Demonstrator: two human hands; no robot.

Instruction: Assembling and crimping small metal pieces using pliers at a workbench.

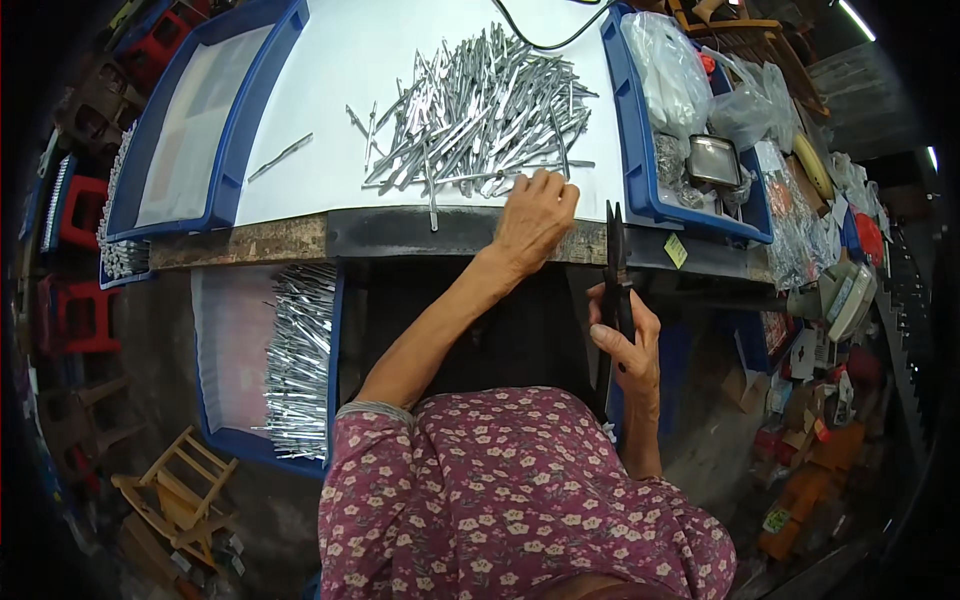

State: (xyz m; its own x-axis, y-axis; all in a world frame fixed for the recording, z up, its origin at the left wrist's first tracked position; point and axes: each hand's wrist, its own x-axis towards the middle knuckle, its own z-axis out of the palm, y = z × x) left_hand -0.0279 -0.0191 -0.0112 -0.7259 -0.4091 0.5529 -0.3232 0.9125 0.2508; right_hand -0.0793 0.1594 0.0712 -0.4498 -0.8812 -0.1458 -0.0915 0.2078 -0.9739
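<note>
My left hand (535, 225) reaches to the front edge of a heap of thin silvery metal strips (488, 115) on the white tabletop (340, 60). Its fingers are curled down, and their tips are hidden, so what they pinch does not show. My right hand (638, 345) grips a pair of black-handled pliers (617, 265) just off the table's front edge. The slim jaws point away from me and look slightly parted. One metal strip (281, 157) lies apart, left of the heap.
A blue tray (228, 135) with a pale lining stands at the left. At the right, another blue tray (640, 150) holds plastic bags and a metal tin (713, 160). Below the tabletop, a blue tray (212, 400) holds stacked metal strips (300, 350). A black cable (540, 44) crosses the far side.
</note>
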